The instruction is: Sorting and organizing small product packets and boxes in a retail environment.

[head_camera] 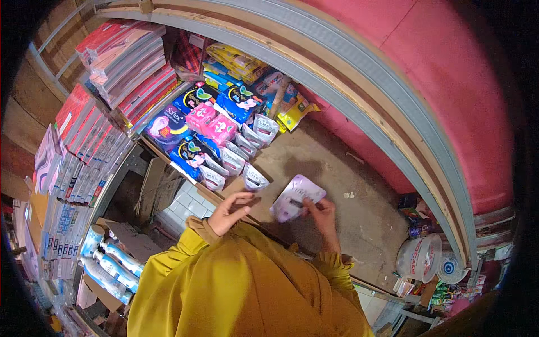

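My right hand (325, 217) grips the lower right edge of a pale purple pouch (294, 193) with a dark handle slot, held just above the wooden shelf board (358, 219). My left hand (229, 212) is bare, its fingers apart, near the front edge of the board. Just beyond its fingertips a white stand-up pouch (255, 178) stands upright; I cannot tell whether they touch. More such pouches, like the white pouch (266, 128) at the back, stand in rows to the left. They are in front of pink packs (212, 123) and blue sanitary pad packs (168, 126).
Stacked plastic-wrapped boxed books or tiles (126, 63) rise at the left. White-and-blue bottles (111, 269) lie lower left. A grey metal shelf beam (379, 84) arcs overhead before a pink wall (459, 105). Right, a clear plastic tub (419, 257) stands beside a clear lid (451, 268).
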A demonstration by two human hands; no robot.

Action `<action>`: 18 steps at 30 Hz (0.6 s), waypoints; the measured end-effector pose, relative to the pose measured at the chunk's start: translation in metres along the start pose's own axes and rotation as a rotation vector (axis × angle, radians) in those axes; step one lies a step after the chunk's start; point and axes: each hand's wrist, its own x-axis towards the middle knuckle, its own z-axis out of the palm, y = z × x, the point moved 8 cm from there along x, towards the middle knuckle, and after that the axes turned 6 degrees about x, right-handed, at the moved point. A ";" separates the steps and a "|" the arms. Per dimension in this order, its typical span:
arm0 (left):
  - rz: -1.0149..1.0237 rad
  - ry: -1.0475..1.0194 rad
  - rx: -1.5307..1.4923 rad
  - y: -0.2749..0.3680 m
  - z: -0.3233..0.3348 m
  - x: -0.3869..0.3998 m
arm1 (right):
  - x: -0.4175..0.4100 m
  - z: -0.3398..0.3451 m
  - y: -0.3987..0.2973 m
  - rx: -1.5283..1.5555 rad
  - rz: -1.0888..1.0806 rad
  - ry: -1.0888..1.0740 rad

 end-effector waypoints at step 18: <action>-0.078 0.150 -0.132 -0.031 -0.042 -0.060 | 0.098 0.092 0.040 -0.456 -0.336 -0.038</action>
